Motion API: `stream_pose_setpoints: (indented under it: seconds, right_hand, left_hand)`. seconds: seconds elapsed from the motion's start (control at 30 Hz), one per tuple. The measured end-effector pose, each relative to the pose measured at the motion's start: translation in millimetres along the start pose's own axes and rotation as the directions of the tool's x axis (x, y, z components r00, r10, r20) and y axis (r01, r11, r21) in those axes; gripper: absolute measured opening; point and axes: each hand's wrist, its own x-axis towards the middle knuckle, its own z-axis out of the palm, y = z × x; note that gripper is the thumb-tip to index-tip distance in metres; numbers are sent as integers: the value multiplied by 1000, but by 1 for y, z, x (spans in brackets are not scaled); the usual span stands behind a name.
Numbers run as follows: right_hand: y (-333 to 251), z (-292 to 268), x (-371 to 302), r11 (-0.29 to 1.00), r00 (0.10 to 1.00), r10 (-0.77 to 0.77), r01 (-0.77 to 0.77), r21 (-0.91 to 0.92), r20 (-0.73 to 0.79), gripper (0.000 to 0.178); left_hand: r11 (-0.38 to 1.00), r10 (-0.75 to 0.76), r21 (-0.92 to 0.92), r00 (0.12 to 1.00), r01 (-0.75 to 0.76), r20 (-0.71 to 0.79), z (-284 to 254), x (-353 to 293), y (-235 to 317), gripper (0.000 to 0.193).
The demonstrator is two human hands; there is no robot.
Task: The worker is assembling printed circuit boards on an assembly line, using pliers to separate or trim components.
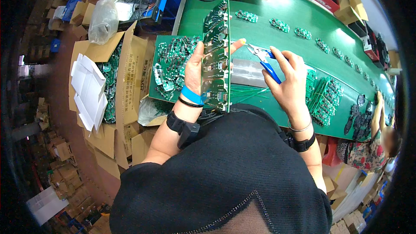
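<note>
My left hand (pixel 193 71) is closed on a long green circuit board panel (pixel 216 56), held upright on edge above the bench, with a finger reaching past its right side. In my right hand (pixel 292 82) is a pair of blue-handled side cutters (pixel 271 72). Their metal jaws point toward the panel and are apart from it. Below and between my hands, a grey metal block (pixel 248 73) lies on the green bench. Thin green strips (pixel 249 92) are scattered at its near side. Left of the panel spreads a heap of small circuit boards (pixel 175 60).
Stacked circuit board panels (pixel 326 102) lie at the right, with black parts (pixel 356 117) beyond. A row of small boards (pixel 302 33) runs along the far green surface. An open carton (pixel 132 73) stands at left. Another person (pixel 366 154) sits at the far right.
</note>
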Motion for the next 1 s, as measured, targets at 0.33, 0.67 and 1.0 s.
stream_pose_setpoints:
  seconds: [0.33,0.67,1.0]
  right_hand:
    - [-7,-28,-4,996,992,-84,82,25,97,54]
    - [-22,-16,2,980,977,-150,167,-109,148,58]
    - [-27,-15,6,972,970,-156,185,-144,188,59]
  left_hand:
    - [538,480,843,825,-8,-299,14,9,1,45]
    - [386,530,922,825,-31,-194,29,16,-4,38]
    - [299,531,954,831,0,-166,26,14,1,37]
